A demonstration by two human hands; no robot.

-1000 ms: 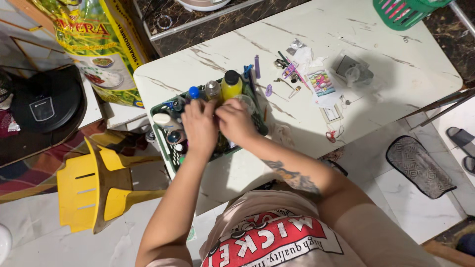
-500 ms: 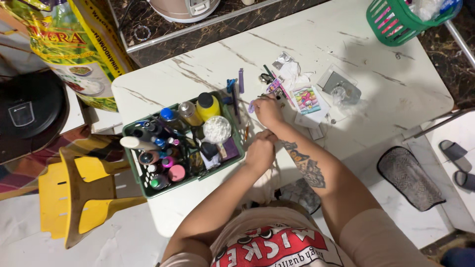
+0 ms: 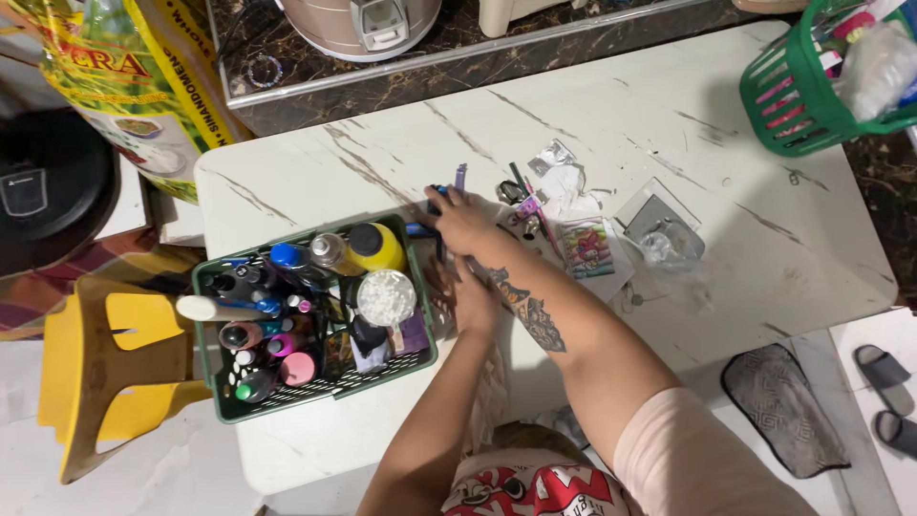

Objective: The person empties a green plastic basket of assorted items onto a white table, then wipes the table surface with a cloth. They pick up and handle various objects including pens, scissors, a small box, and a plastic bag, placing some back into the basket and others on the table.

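Green basket (image 3: pixel 212 336) beside both hands (image 3: pixel 460 218), apparently touching blue items (image 3: pixel 421 229)

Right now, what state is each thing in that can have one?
Right hand: reaching across to the blue items beside the dark green basket.
Left hand: resting on the table by the basket.
Yellow bottle: upright, black cap on.
Light green basket: filled, at the table's corner.

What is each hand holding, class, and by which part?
It cannot be told: the right hand covers small blue items; the left hand rests beside the green basket.
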